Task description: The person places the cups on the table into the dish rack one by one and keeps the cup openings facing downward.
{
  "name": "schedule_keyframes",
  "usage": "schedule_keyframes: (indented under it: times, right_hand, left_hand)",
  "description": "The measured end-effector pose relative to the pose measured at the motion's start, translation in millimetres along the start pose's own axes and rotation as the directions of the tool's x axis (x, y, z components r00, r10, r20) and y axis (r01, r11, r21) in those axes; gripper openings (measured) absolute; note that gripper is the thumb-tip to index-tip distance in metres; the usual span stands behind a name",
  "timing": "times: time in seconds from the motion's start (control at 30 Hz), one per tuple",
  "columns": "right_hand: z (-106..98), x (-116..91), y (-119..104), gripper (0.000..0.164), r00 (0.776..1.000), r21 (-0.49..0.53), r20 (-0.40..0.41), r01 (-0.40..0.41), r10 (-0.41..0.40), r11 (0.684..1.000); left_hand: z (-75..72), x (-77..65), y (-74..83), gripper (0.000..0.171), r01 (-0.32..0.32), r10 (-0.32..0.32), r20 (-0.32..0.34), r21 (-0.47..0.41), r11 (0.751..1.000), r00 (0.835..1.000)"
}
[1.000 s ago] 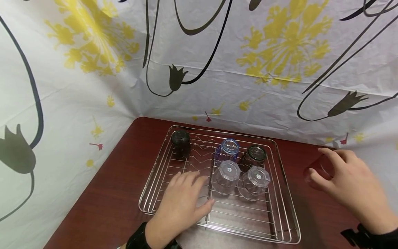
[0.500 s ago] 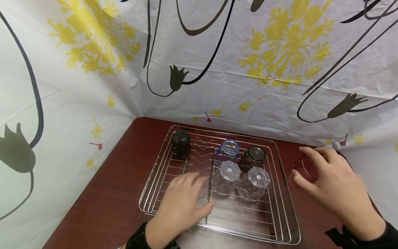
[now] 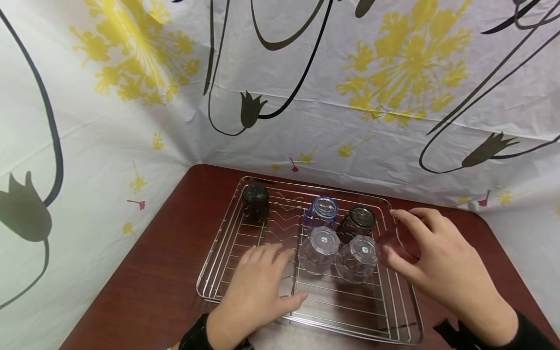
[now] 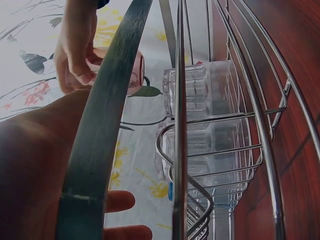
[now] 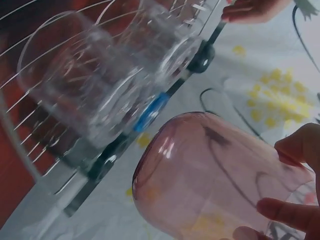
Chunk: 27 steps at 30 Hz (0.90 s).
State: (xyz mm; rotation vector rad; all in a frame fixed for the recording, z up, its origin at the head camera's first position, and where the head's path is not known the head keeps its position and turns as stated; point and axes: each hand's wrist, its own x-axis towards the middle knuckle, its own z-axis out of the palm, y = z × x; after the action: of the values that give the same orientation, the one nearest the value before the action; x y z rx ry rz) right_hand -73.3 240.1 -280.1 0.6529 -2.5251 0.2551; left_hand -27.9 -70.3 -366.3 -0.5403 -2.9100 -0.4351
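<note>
In the head view my right hand holds a pink see-through glass between thumb and fingers, beside the right rim of a wire rack. My left hand is over the rack's front left part, fingers loosely spread, gripping nothing. Upside down in the rack's right half stand two clear faceted glasses, the left one and the right one. Behind them are a blue glass and a dark green glass. A black glass occupies the far left corner.
A dark red-brown table carries the rack. White patterned cloth hangs behind and at both sides. Wavy wires run along the rack's middle. The metal rim passes close in front of the left wrist camera.
My right hand has moved left with the pink glass, from over the table at the right to the rack's right rim. My left hand has barely moved.
</note>
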Motion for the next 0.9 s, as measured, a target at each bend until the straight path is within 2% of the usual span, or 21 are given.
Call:
schedule_keyframes:
  times: [0.23,0.43,0.7,0.9]
  right_hand:
    - [-2,7,-21,0.068,0.998,0.025,0.048,0.049,-0.051,0.998]
    - [0,12,-35,0.063,0.992,0.053,0.035,0.119,-0.121,0.991]
    - [4,22,-52,0.057,0.985,0.081,0.012,0.173,-0.175,0.982]
    - [6,23,-62,0.058,0.978,0.117,0.030,0.203,-0.207,0.972]
  left_hand:
    - [-2.8,1.9,-1.5,0.076,-0.006,0.006,0.016,0.002,1.000,1.000]
    - [-2.6,3.9,-1.2,0.080,0.000,0.000,0.018,0.011,1.000,1.000]
    - [0.0,5.1,1.1,0.086,0.018,-0.018,0.038,0.010,1.000,0.999]
    - [1.5,5.8,2.1,0.093,0.015,-0.015,0.032,-0.004,1.000,0.999]
